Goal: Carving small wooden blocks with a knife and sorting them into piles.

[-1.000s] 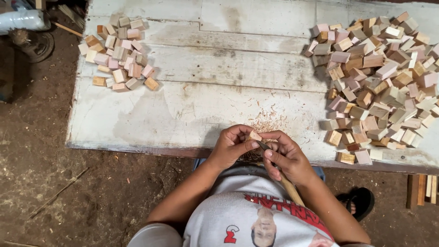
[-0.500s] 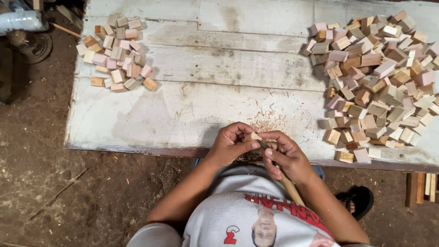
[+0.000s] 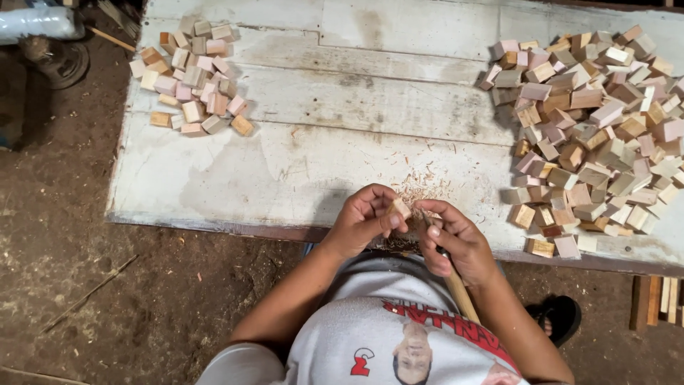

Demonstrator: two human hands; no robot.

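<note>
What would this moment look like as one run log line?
left hand: holds small wood block | right hand: grips wooden-handled tool against block | shavings on white board

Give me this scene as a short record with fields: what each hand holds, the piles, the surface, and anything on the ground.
left hand: grips a small wooden block at the board's near edge
right hand: holds a tool with a wooden handle, its tip against the block
shavings: scattered on the board just beyond the hands
small pile: wooden blocks, far left of the board
large pile: many more blocks, right side
surface: worn whitish board over a dirt floor
black sandal: on the dirt, lower right
</note>
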